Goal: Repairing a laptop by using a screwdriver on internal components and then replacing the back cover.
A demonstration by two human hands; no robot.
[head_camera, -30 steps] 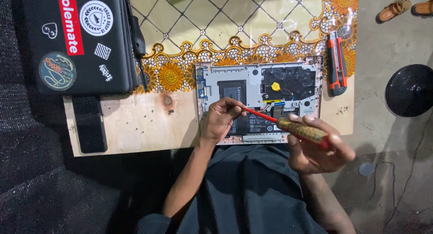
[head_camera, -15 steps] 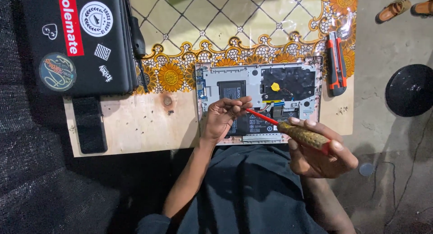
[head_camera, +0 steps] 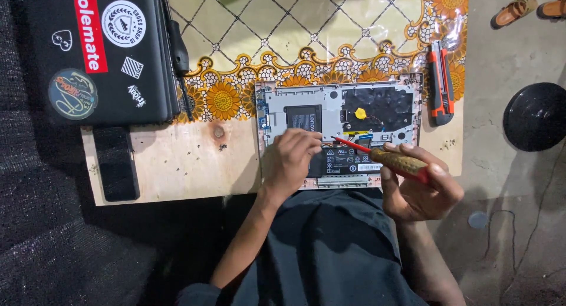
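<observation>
My right hand [head_camera: 420, 191] is closed around the screwdriver [head_camera: 389, 159], its red shaft slanting left to a tip inside the open laptop [head_camera: 339, 129], which lies on the board [head_camera: 177, 164] at its right end. My left hand [head_camera: 289, 161] rests curled on the laptop's near-left part, fingertips by the tip; I cannot tell whether it pinches anything. A cutter [head_camera: 441, 85] lies just right of the laptop.
</observation>
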